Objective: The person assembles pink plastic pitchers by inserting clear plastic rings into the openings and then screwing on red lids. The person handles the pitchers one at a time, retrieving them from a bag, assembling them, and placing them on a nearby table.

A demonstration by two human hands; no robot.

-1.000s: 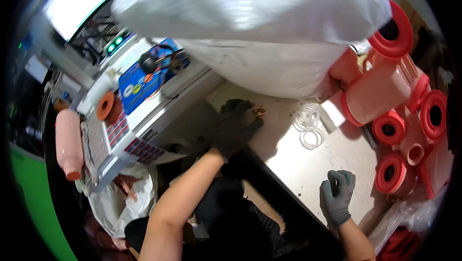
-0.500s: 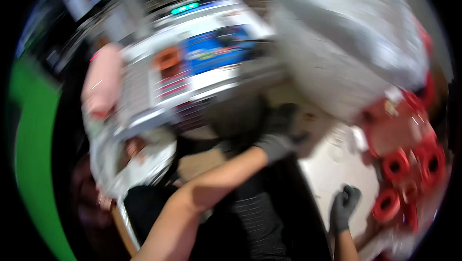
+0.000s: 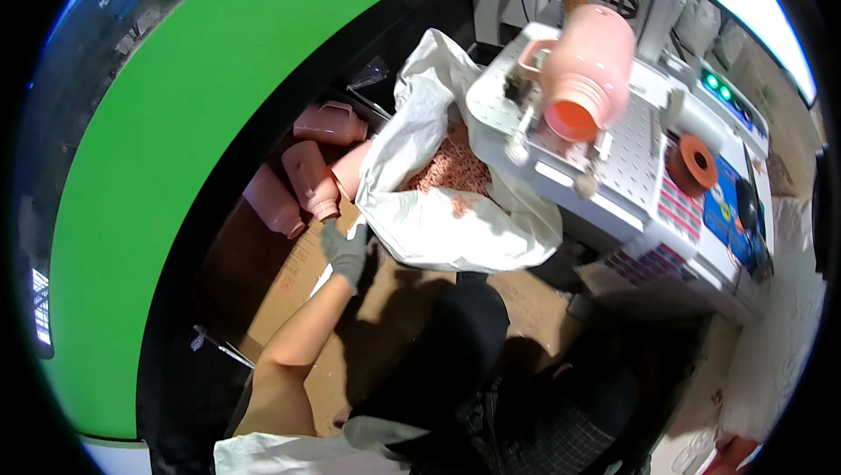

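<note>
My left hand [image 3: 344, 251], in a grey glove, reaches forward with its fingers stretched out beside the neck of a pink plastic jug [image 3: 311, 179]. I cannot tell whether the fingertips touch it. This jug lies in a cardboard box [image 3: 289, 287] among other pink ones: a jug with a handle [image 3: 331, 124] behind it, another jug [image 3: 272, 202] to its left, and one partly hidden by a white sack [image 3: 438, 234]. My right hand is out of sight.
The sack holds pink plastic scraps [image 3: 451, 168]. A larger-looking pink jug [image 3: 589, 72] lies on a perforated white workbench [image 3: 626, 155], its orange-lit mouth toward me. An orange-brown ring-shaped part [image 3: 693, 166] sits farther right. A green panel [image 3: 175, 142] with a black edge curves along the left.
My view has swung left, bringing the box of jugs into sight. My left hand has moved from near the bench's right side to the jugs. My right hand has left the view.
</note>
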